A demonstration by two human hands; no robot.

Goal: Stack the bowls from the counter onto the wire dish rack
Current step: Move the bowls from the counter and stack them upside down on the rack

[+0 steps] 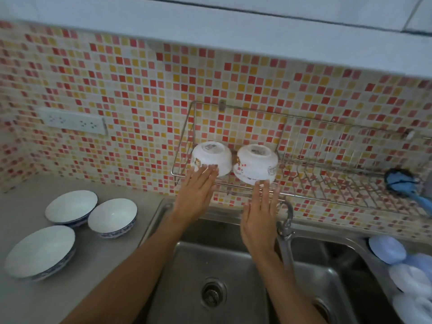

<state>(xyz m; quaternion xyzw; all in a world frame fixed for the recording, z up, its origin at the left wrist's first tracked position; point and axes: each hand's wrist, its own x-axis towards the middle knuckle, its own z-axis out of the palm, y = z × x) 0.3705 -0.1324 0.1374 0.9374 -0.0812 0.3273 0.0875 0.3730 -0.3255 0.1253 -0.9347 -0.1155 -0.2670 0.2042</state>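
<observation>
Two white bowls sit upside down on the wall-mounted wire dish rack point(327, 164): a left bowl point(214, 155) and a right bowl point(256, 163), which seems to rest on another bowl beneath it. My left hand point(196, 195) is flat with fingers extended, fingertips touching the left bowl's lower side. My right hand point(261, 213) is also flat, fingertips just under the right bowl's rim. Neither hand grips anything. Three white bowls with blue patterned outsides stand upright on the counter at left: a far one point(71, 205), a middle one point(112, 217) and a near one point(41, 251).
A steel double sink point(210, 277) lies below the rack, with a faucet point(286, 230) beside my right hand. A blue brush point(402, 181) hangs at the rack's right end. Pale blue cloths or sponges point(397, 260) sit at the sink's right. A wall socket strip point(72, 121) is at left.
</observation>
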